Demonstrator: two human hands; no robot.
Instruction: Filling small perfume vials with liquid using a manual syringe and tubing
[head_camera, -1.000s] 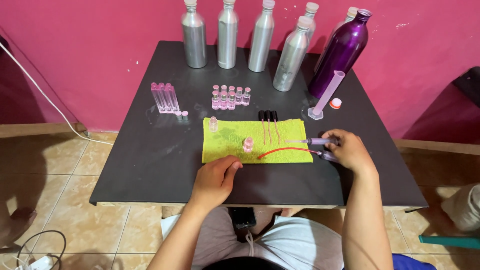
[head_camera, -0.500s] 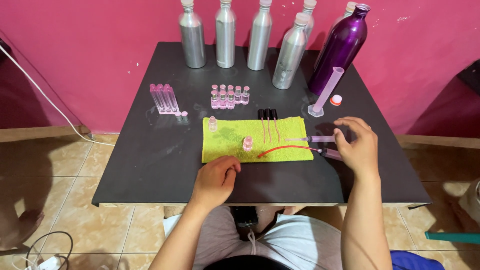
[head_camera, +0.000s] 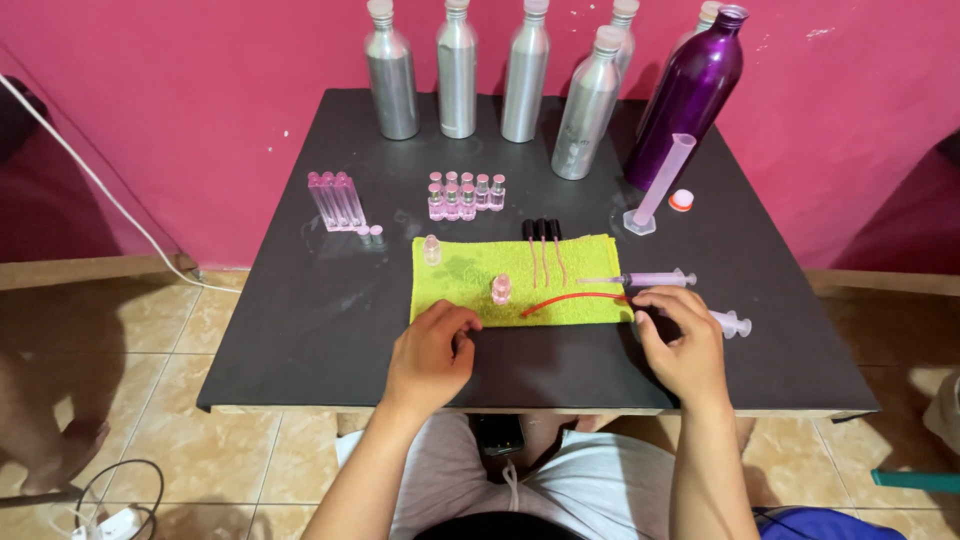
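The black table (head_camera: 300, 330) stands against a pink wall, and everything on it sits within arm's reach of the seated person. Along the far edge, from 11 to 1 o'clock, stand the tallest things: five silver bottles (head_camera: 458, 70) and a purple bottle (head_camera: 690, 95), kept at the back where they will not get knocked. A clear measuring cylinder (head_camera: 660, 185) leans against the purple bottle at 1 o'clock, with a small red-and-white cap (head_camera: 682, 200) beside it.

At the centre lies a green cloth (head_camera: 470, 280), likely there as a soft work mat. On it rest a small pink vial (head_camera: 501, 289), another vial (head_camera: 431, 249) at its 10 o'clock corner, three black-capped droppers (head_camera: 543, 245), and a thin red tube (head_camera: 570, 298). A syringe (head_camera: 640, 280) lies across its 3 o'clock edge. Behind the cloth sit a cluster of small vials (head_camera: 465, 195), and at 10 o'clock a row of tall pink tubes (head_camera: 335, 200).

The left hand (head_camera: 430, 355) rests loosely curled at the cloth's near edge, holding nothing. The right hand (head_camera: 685, 345), at 4 o'clock, has its fingers bent over a second syringe (head_camera: 735, 323); whether it pinches it I cannot tell.
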